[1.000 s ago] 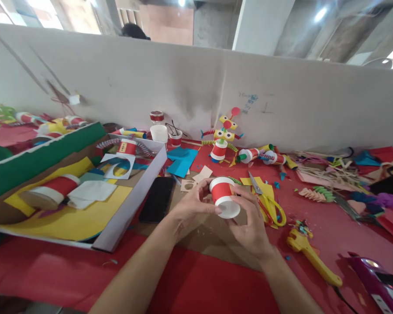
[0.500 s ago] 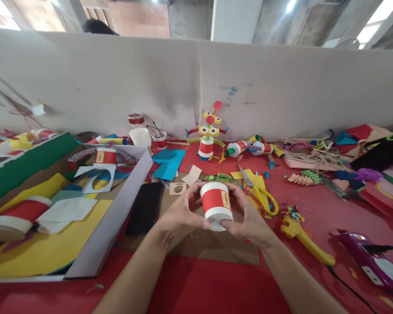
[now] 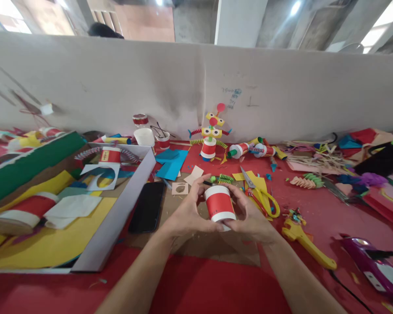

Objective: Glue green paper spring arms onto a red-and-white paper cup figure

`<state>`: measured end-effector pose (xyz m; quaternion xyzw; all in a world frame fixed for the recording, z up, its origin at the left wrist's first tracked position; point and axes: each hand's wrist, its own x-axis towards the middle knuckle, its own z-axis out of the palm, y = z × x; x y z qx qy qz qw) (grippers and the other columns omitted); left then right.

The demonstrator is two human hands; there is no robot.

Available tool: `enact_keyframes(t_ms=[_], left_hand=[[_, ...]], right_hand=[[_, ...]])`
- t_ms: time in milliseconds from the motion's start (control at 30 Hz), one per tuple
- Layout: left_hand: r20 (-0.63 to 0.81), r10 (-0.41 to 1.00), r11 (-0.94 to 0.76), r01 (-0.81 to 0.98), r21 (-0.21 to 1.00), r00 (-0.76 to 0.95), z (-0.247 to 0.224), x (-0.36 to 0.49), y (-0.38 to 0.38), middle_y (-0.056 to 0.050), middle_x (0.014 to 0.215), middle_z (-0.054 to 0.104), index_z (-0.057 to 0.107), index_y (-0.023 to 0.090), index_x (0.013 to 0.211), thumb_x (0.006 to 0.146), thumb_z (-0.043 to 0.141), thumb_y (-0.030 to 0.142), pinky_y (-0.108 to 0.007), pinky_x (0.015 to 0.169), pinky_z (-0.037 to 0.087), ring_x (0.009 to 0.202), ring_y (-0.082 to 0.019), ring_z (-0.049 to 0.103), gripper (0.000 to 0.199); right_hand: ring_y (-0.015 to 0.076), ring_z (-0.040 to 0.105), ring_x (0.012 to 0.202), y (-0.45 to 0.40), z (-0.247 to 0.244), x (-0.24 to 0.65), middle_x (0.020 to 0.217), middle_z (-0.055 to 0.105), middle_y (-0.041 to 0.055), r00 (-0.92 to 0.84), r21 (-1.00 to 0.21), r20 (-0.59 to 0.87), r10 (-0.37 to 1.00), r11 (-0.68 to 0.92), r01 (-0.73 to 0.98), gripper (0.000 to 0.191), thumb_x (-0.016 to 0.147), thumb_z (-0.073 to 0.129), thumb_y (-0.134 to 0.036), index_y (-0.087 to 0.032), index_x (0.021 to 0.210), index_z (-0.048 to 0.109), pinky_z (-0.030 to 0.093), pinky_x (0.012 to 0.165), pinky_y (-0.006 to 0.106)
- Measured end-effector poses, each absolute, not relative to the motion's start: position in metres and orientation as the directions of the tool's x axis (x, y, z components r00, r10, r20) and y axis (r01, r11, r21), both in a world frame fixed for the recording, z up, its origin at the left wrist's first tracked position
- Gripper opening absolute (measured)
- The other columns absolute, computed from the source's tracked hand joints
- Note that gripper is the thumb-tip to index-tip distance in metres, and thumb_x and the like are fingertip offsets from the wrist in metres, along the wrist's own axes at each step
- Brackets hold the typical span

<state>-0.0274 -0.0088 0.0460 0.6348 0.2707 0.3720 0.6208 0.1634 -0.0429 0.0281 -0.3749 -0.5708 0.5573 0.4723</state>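
Note:
Between my two hands is a white paper cup with a red band (image 3: 220, 204), raised above a brown cardboard sheet (image 3: 212, 250). My left hand (image 3: 191, 213) grips its left side, thumb near the lower edge. On the right side, my right hand (image 3: 250, 213) curls around it with the thumb at the bottom. The cup tilts slightly. Just beyond my hands lie a green folded paper strip (image 3: 225, 179) and a cut-out card square (image 3: 180, 188). Yellow-handled scissors (image 3: 267, 198) rest close to my right hand.
At left stands a box (image 3: 118, 218) holding paper sheets and cups. A black phone (image 3: 147, 207) lies beside it. A paper-cup figure (image 3: 208, 148) stands at the back. To the right are a yellow glue gun (image 3: 309, 246) and a purple power strip (image 3: 376, 266).
The cup has turned between my hands, so the yellow label on its red band no longer shows. Both hands still hold it. The view has shifted slightly.

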Motion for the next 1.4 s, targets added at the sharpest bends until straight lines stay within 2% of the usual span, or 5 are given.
enact_keyframes(t_ms=[200,900,1033,1200,1400], left_hand=[[0.219,0.793,-0.159,-0.154,0.975,0.569,0.046,-0.025,-0.008,-0.011,0.135,0.044,0.028,0.029,0.136,0.048,0.088,0.019,-0.044,0.108,0.032,0.126,-0.027,0.043,0.107],[0.179,0.833,-0.257,0.081,0.963,0.523,0.046,-0.027,-0.012,-0.012,0.123,0.048,0.016,0.025,0.144,0.052,0.081,0.018,-0.048,0.101,0.037,0.115,-0.028,0.049,0.113],[0.168,0.814,-0.214,0.019,0.977,0.556,0.044,-0.027,-0.011,-0.012,0.131,0.042,0.015,0.028,0.143,0.049,0.086,0.024,-0.045,0.106,0.034,0.125,-0.028,0.042,0.118],[0.198,0.842,-0.226,-0.006,0.974,0.501,0.038,-0.022,-0.012,-0.012,0.128,0.046,0.025,0.025,0.136,0.059,0.078,0.021,-0.043,0.101,0.038,0.120,-0.027,0.046,0.093],[0.167,0.846,-0.213,0.034,0.976,0.506,0.038,-0.021,-0.011,-0.011,0.122,0.051,0.019,0.025,0.141,0.056,0.078,0.018,-0.048,0.105,0.032,0.118,-0.027,0.048,0.103]], right_hand=[[0.0254,0.054,0.112,-0.041,0.028,0.165,0.128,0.052,0.0062,-0.170,-0.970,0.166,0.971,0.130,-0.204,0.076,0.063,0.080,-0.030,-0.033,0.129,0.041,0.048,0.090,0.039],[0.0273,0.049,0.122,-0.043,0.031,0.168,0.135,0.047,0.0074,-0.292,-0.974,0.126,0.948,0.174,0.145,0.079,0.062,0.076,-0.015,-0.029,0.132,0.040,0.037,0.105,0.046],[0.0276,0.051,0.118,-0.042,0.030,0.167,0.127,0.053,0.0069,-0.175,-0.985,0.160,0.971,0.168,0.028,0.075,0.059,0.080,-0.021,-0.027,0.125,0.045,0.041,0.102,0.045],[0.0259,0.050,0.121,-0.042,0.029,0.167,0.133,0.049,0.0053,-0.198,-0.990,0.110,0.974,0.090,-0.106,0.079,0.062,0.080,-0.024,-0.032,0.130,0.040,0.043,0.100,0.042],[0.0249,0.052,0.119,-0.039,0.032,0.171,0.132,0.051,0.0058,-0.240,-0.994,0.110,0.965,0.112,-0.006,0.075,0.062,0.079,-0.021,-0.030,0.129,0.045,0.043,0.101,0.040]])
